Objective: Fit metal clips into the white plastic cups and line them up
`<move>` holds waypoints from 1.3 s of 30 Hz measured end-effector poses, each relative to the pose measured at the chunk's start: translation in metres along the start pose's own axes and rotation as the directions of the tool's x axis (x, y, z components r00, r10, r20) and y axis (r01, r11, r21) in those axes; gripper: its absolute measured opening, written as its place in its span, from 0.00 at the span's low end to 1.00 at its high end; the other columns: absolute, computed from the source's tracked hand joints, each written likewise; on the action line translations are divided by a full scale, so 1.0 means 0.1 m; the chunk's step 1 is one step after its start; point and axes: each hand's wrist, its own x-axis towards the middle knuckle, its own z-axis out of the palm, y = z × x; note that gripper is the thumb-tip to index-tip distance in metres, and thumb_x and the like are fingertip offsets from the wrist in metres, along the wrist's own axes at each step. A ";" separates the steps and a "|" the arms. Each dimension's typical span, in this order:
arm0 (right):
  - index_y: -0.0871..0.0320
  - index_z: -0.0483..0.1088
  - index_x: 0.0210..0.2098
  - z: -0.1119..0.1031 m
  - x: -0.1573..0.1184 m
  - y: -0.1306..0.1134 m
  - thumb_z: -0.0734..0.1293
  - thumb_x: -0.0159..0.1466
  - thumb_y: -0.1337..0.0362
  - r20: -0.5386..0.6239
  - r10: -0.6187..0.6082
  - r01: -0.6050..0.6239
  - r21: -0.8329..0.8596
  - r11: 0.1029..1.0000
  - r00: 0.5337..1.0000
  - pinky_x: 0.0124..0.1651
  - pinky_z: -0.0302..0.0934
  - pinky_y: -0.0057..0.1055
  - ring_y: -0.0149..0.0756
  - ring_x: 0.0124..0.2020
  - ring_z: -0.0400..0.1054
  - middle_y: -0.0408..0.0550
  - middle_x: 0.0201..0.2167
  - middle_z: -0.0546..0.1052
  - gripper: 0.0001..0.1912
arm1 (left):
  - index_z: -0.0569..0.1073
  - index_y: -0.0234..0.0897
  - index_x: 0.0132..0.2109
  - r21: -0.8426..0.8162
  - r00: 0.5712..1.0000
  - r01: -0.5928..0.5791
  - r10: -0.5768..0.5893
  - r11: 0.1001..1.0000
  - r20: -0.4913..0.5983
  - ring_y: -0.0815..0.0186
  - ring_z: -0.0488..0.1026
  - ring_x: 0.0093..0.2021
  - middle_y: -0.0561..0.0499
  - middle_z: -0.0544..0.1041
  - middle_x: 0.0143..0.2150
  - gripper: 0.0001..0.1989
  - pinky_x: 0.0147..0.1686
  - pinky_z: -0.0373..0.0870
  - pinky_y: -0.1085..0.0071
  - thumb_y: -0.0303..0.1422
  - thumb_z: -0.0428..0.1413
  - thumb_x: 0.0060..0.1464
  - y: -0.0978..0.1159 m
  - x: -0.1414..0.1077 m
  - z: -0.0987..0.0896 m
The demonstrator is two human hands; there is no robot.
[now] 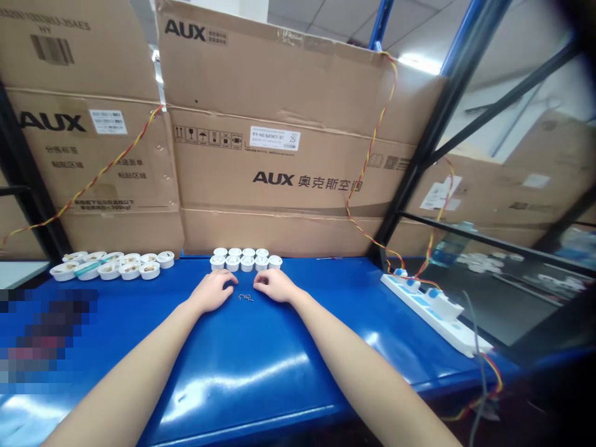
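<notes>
You've got both bare hands palm down on the glossy blue surface (233,372), fingers loosely curled, about half open, with nothing visibly held. Your left hand (212,292) and right hand (274,285) sit just in front of the two tight rows of small round white plastic cups (244,261), fingertips turned in toward each other. Between the hands, just in front of the cups, lie small bent silver wire pieces (245,298), flat, long axis running roughly left to right; too small to tell which way their ends point. Their spot between your hands looks like it keeps them in easy reach. Left of the cups is a second cluster of white cups with tan contents (112,267). Right of the cups is a long white block with blue knobs (428,310), with twisted red-and-yellow wire (370,155) running up onto the tan cardboard AUX boxes (279,167) behind.
</notes>
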 end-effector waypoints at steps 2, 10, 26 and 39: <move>0.57 0.73 0.30 -0.01 0.01 0.01 0.65 0.60 0.60 -0.022 0.020 -0.020 -0.015 1.000 1.000 0.33 0.56 0.26 0.31 0.30 0.68 0.43 0.28 0.77 0.08 | 0.76 0.44 0.43 -0.003 1.000 0.004 -0.004 1.000 -0.004 0.57 0.69 0.51 0.50 0.75 0.48 0.13 0.53 0.65 0.62 0.32 0.50 0.53 0.00 0.00 0.00; 0.56 0.68 0.39 -0.19 0.00 0.14 0.65 0.59 0.61 -0.492 0.140 -0.290 -0.242 0.926 0.859 0.41 0.56 0.30 0.40 0.43 0.62 0.51 0.41 0.70 0.09 | 0.76 0.44 0.42 -0.037 1.000 0.009 -0.009 0.999 -0.007 0.57 0.69 0.51 0.49 0.76 0.47 0.12 0.53 0.65 0.60 0.33 0.50 0.53 0.00 0.00 -0.01; 0.57 0.67 0.40 -0.24 -0.02 0.31 0.62 0.63 0.67 -0.437 0.227 -0.393 -0.340 0.854 0.870 0.44 0.57 0.34 0.43 0.44 0.61 0.54 0.44 0.70 0.06 | 0.76 0.43 0.42 -0.020 1.000 0.001 -0.001 1.000 0.005 0.57 0.70 0.51 0.49 0.76 0.48 0.12 0.53 0.65 0.60 0.33 0.50 0.54 0.00 -0.01 -0.02; 0.55 0.66 0.46 -0.11 -0.04 -0.43 0.59 0.66 0.64 -0.129 -0.450 0.418 -0.216 0.883 0.884 0.56 0.56 0.34 0.38 0.58 0.59 0.51 0.57 0.67 0.10 | 0.57 0.39 0.63 -0.339 0.986 -0.104 0.050 0.935 -0.162 0.55 0.67 0.57 0.43 0.65 0.62 0.31 0.55 0.65 0.60 0.40 0.54 0.54 0.22 -0.03 -0.05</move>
